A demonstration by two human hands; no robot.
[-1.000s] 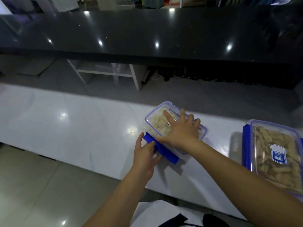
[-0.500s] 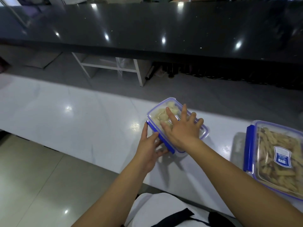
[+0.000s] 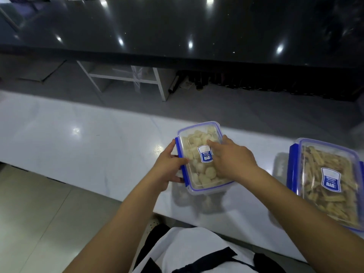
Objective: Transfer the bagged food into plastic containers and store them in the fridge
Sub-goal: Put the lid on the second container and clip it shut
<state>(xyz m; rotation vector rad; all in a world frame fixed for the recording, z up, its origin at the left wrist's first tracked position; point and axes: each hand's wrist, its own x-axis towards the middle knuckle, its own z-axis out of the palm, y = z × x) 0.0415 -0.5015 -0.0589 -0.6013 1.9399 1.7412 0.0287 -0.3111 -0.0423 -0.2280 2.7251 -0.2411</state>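
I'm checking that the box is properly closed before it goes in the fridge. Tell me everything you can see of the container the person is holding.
The container is a clear plastic rectangular box with a blue-rimmed transparent lid and a blue-and-white label on top. It is full of pale round food pieces. The blue clip on its left side lies folded down. It sits on the white counter, possibly slightly lifted. The left hand grips the clip side; the right hand lies on the lid, fingers over the far right edge.
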